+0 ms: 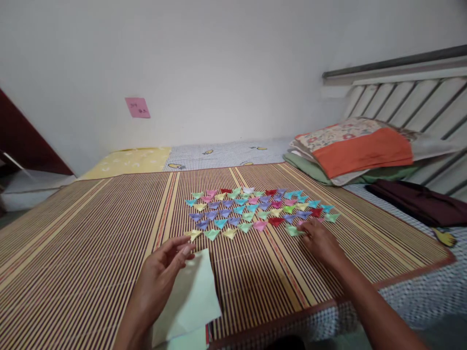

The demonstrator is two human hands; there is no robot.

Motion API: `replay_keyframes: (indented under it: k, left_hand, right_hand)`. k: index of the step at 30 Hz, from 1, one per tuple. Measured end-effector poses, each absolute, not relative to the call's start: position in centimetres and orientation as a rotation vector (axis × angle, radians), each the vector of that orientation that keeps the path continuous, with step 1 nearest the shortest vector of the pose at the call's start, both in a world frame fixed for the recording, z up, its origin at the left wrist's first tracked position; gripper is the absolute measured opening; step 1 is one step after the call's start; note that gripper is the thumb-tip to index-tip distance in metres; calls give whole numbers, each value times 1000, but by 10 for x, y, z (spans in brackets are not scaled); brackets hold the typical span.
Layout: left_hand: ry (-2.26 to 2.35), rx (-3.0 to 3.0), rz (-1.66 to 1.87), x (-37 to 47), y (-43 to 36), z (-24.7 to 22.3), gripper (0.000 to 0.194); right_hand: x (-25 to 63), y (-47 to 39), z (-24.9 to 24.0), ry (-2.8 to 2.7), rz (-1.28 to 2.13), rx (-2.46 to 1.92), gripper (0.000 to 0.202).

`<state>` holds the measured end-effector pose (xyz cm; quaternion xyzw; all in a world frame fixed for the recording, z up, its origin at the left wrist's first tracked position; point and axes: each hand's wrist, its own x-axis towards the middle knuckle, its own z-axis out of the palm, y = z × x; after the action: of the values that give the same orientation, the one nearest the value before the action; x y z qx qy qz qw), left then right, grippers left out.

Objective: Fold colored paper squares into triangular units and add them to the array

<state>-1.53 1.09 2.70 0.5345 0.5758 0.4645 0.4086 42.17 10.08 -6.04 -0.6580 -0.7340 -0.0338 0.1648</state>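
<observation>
Rows of small folded paper pieces [245, 227] in many colours lie on a striped mat [241, 287]. My right hand [319, 240] is at the near right of the rows, its fingertips pinched at the edge of a light green folded piece [293, 230]. Over the left part of a pale green paper sheet [199, 296] hovers my left hand [164, 272], fingers apart and curved, with nothing seen between them. Its fingertips are close to a yellow folded piece [194, 235] at the near left end of the rows.
Folded bedding and an orange-and-floral pillow [361, 148] lie at the back right, beside a slatted headboard [408, 107]. A dark purple cloth [419, 201] is in front of them. A pink note [137, 107] is on the white wall behind the mat.
</observation>
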Motion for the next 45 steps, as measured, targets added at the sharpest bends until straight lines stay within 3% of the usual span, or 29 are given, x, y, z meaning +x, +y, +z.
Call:
replay_keyframes:
  k: [4,10,16,23,45]
  left_hand:
    - [1452,1354,1164,-15,11,27,54]
    - [1452,1350,1161,-14,11,26,54]
    - [1461,1351,1171,-14,12,26,55]
    - [1452,1349,1148,-14,14,23,53]
    - [1447,1374,1116,-11,14,24,46]
  right_hand:
    - [434,99,-64,-2103,-89,-1802,31]
    - [434,101,-77,-2014,-47,-1758,20]
    - [437,105,-83,-1961,-14,-1710,32]
    - [432,104,-92,-1947,72,-1682,11]
    - [419,113,-100,-1831,153,-1645,24]
